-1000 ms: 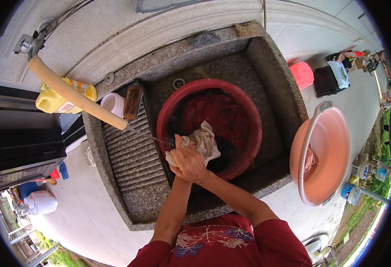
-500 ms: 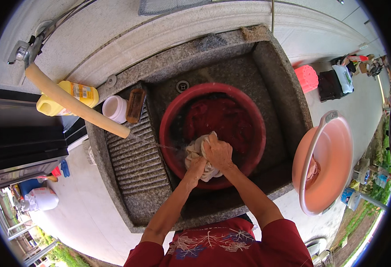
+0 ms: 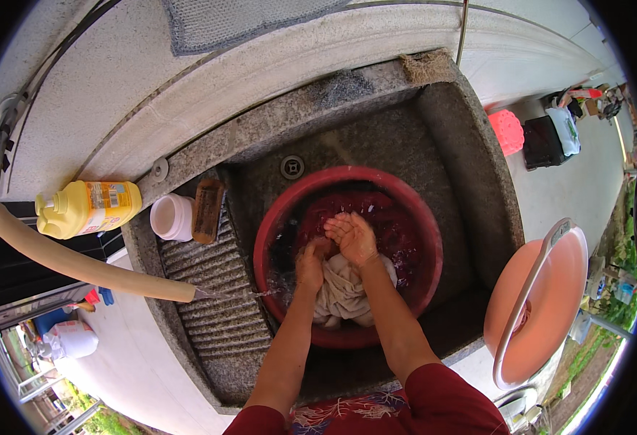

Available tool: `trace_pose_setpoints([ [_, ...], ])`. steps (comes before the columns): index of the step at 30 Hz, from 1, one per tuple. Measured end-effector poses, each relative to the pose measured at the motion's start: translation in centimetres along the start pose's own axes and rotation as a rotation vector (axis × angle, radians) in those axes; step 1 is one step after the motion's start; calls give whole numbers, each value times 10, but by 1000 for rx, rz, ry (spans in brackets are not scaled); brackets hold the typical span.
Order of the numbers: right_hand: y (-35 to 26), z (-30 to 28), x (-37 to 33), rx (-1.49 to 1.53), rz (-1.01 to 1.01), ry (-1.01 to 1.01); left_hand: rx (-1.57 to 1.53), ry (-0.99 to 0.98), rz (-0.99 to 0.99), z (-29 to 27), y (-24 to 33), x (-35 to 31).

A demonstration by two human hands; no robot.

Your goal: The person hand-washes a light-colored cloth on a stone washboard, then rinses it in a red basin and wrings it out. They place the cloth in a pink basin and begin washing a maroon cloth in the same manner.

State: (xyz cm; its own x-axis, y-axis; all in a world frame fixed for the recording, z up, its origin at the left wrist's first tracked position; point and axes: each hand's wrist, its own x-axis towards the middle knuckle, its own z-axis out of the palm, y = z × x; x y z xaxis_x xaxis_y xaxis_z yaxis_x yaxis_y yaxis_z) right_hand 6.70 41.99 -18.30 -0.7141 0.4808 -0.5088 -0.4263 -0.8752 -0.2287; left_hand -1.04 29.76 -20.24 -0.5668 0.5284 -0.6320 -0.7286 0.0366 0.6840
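Both my hands are above the red basin (image 3: 262, 250), over water with dark red cloth (image 3: 398, 210) in it. My right hand (image 3: 354, 238) is turned palm up, its fingers stretched out, holding nothing. Beside it my left hand (image 3: 311, 265) is cupped with its fingers loosely extended, also without a hold on anything. A wet whitish cloth (image 3: 344, 293) lies bunched in the near part of the basin, beneath my wrists. From the left, a beige hose (image 3: 93, 268) sends a thin stream of water into the basin.
The basin stands in a stone sink (image 3: 470, 167) with a ribbed washboard (image 3: 217, 312) on its left. A brush (image 3: 207, 212), a white tub (image 3: 172, 217) and a yellow jug (image 3: 90, 209) are at the left edge. An orange basin (image 3: 543, 297) stands to the right.
My hands have let go of the whitish cloth, which now lies lower in the basin. They have moved up and opened. The hose and sink appear shifted as the view moved.
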Motion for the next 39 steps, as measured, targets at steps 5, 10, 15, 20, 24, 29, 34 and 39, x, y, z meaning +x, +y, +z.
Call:
trace_pose_setpoints([
  [5,5,-7,17,-90,-10,50,-65,129,-180,-5,-19,30],
  [10,18,20,-15,-37,169,-106,-20,233,-219,15,0,23],
  [15,38,140,-127,-93,70,-476,112,229,-346,34,14,20],
  [20,69,187,-169,-1007,-466,-983,169,213,-438,40,35,38],
  [24,60,104,-88,-1448,-885,-794,285,193,-408,32,32,25],
  [29,37,87,-60,-1716,-888,-524,485,69,-459,32,32,27],
  [34,75,170,-170,-1182,-821,-891,373,46,-575,19,55,46],
  [39,70,130,-121,-1403,-918,-694,-166,181,-494,27,50,37],
])
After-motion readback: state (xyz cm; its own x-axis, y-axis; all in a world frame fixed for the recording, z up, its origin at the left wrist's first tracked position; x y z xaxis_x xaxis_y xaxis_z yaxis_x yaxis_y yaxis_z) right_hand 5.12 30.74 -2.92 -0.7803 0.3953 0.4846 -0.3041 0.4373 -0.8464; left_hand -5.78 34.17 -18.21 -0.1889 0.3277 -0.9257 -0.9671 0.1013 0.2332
